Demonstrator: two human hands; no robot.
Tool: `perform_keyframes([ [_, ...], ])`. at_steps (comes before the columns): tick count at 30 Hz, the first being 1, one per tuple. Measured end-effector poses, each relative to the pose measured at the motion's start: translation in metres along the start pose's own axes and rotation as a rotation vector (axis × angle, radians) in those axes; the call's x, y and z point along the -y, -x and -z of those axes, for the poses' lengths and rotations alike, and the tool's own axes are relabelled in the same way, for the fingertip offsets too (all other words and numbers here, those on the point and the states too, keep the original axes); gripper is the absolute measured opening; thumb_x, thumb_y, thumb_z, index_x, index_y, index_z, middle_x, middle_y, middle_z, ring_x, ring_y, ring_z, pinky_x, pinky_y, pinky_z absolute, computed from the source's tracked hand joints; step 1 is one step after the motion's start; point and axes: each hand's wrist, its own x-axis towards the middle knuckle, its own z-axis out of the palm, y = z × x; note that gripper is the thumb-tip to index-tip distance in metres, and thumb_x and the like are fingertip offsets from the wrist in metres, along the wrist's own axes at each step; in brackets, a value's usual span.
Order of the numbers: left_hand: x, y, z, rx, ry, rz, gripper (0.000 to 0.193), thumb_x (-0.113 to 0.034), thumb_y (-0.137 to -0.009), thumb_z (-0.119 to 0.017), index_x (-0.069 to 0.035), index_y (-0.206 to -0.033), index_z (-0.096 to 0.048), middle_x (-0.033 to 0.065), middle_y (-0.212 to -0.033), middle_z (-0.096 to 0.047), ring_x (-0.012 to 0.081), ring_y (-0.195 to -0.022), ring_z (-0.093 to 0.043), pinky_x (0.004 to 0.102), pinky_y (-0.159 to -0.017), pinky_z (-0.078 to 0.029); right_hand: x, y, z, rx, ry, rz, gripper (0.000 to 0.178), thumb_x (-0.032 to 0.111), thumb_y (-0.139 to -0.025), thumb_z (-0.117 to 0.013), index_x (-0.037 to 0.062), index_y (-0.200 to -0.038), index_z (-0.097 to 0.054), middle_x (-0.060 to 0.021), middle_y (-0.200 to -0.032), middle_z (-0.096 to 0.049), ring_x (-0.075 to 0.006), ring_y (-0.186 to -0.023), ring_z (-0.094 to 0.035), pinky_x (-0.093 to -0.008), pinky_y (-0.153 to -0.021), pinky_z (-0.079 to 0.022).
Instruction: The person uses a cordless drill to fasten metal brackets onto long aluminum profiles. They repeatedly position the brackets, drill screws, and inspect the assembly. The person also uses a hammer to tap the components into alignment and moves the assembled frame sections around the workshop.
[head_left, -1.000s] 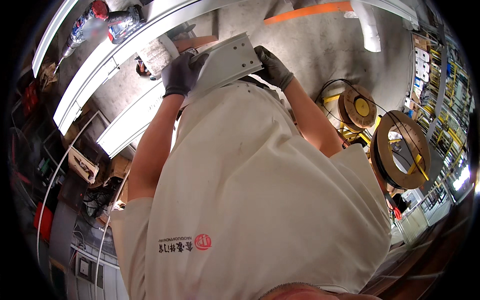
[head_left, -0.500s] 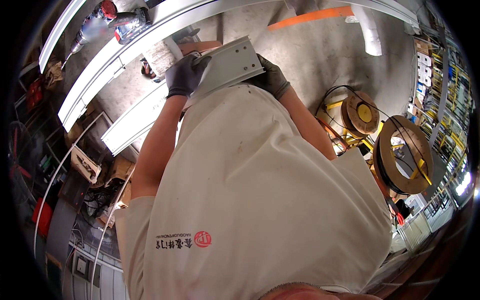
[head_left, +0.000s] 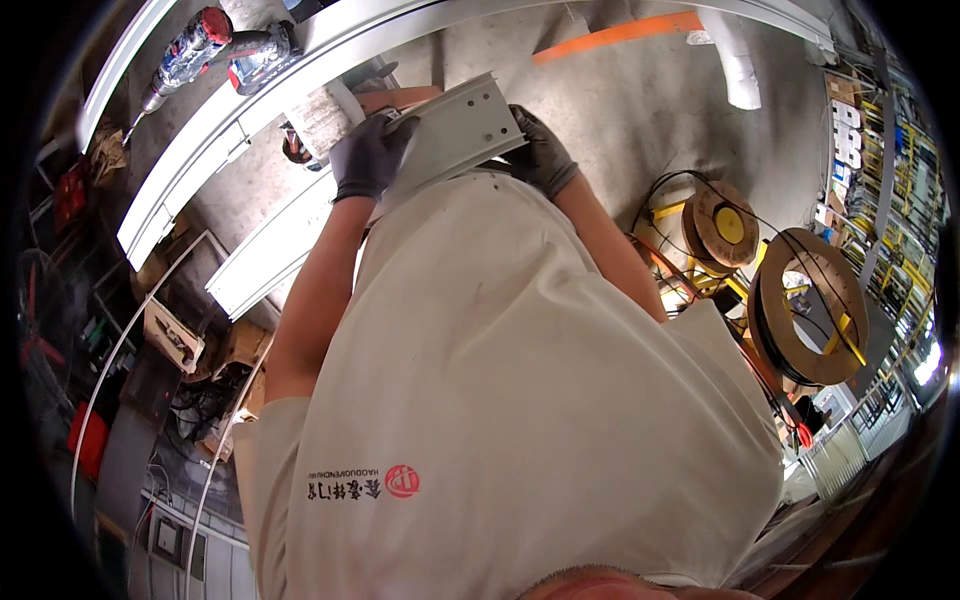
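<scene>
A pale grey metal profile [head_left: 450, 132] with several drilled holes near its end lies across the front of my body. My left hand [head_left: 368, 160], in a dark grey glove, is closed over its left part, thumb on the upper face. At the profile's right end my gloved right hand [head_left: 543, 155] grips the edge; some of its fingers are hidden behind the end. Past the left hand, a long white profile [head_left: 270, 255] extends toward the lower left, and my body hides how it relates to the held piece.
Long white profiles [head_left: 190, 165] cross the upper left, with a cordless drill [head_left: 188, 55] and another power tool [head_left: 262, 62] there. An orange strip [head_left: 615, 36] and a white wrapped roll [head_left: 738, 70] lie on the floor ahead. Cable reels [head_left: 768, 310] stand on the right.
Both hands keep their hold on the profile, almost in place. The view has shifted very slightly.
</scene>
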Motion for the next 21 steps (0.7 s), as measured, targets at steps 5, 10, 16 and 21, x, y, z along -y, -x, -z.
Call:
perform_keyframes([
  [5,0.002,-0.003,0.001,-0.013,-0.048,-0.024,0.043,-0.054,-0.093,-0.068,-0.014,-0.108,-0.075,0.0159,-0.093,-0.075,0.0383,-0.087,-0.072,0.0481,-0.075,-0.056,-0.002,-0.016,0.032,0.1,0.093,0.051,0.034,0.033,-0.102,-0.067,0.0065,-0.123,-0.063,-0.0054,-0.106,-0.069,-0.0216,-0.104,-0.067,-0.0409,-0.093,-0.058],
  [10,-0.011,-0.002,0.009,-0.037,-0.194,-0.113,0.037,-0.048,-0.092,-0.07,-0.019,-0.114,-0.075,0.0105,-0.106,-0.074,0.0324,-0.098,-0.07,0.0454,-0.085,-0.054,0.001,0.0,-0.001,0.043,-0.005,0.004,0.034,0.03,-0.104,-0.064,0.0056,-0.127,-0.062,-0.0059,-0.108,-0.069,-0.0207,-0.101,-0.069,-0.0393,-0.09,-0.06],
  [16,-0.032,-0.008,0.004,0.026,-0.269,-0.87,0.039,-0.031,-0.087,-0.072,-0.025,-0.126,-0.072,0.0048,-0.115,-0.066,0.0257,-0.107,-0.061,0.0446,-0.095,-0.051,0.002,-0.019,0.025,0.04,0.13,0.074,0.027,0.027,-0.106,-0.061,0.006,-0.123,-0.064,-0.0048,-0.107,-0.069,-0.0191,-0.097,-0.069,-0.0366,-0.086,-0.061],
  [21,-0.059,-0.016,0.004,0.185,-0.337,-0.975,0.043,-0.032,-0.089,-0.063,-0.025,-0.132,-0.069,0.0026,-0.107,-0.062,0.0218,-0.1,-0.063,0.0419,-0.091,-0.051,0.002,-0.012,0.017,0.009,0.073,0.063,0.026,0.026,-0.106,-0.061,0.0062,-0.123,-0.064,-0.0058,-0.108,-0.069,-0.0187,-0.099,-0.069,-0.0374,-0.085,-0.061],
])
